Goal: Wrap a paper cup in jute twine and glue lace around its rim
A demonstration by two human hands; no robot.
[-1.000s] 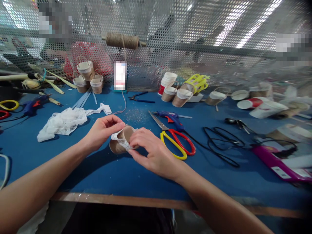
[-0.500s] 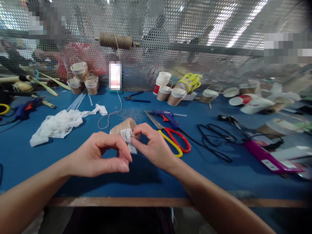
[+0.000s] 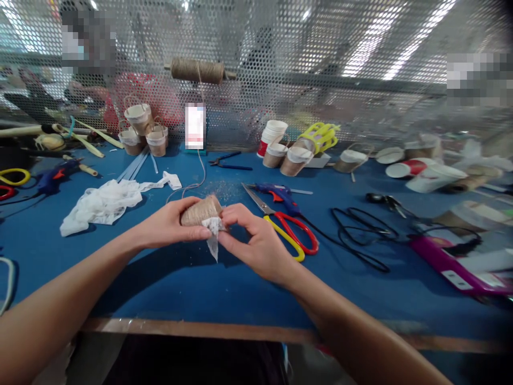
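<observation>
Over the middle of the blue table I hold a small cup wrapped in brown twine, lying on its side. My left hand is closed round the cup from the left. My right hand pinches a strip of white lace against the cup's rim; the strip's end hangs down. A thin string runs from the cup up toward the twine spool on the mesh screen.
Red-and-yellow scissors and a blue glue gun lie just right of my hands. A heap of white lace lies at the left. Finished cups and paper cups stand at the back. A black cable and pink tool lie right. Behind the mesh sits a person.
My left hand went down off the cup and has come back to grip it. The cup has turned, and the lace end now hangs below it.
</observation>
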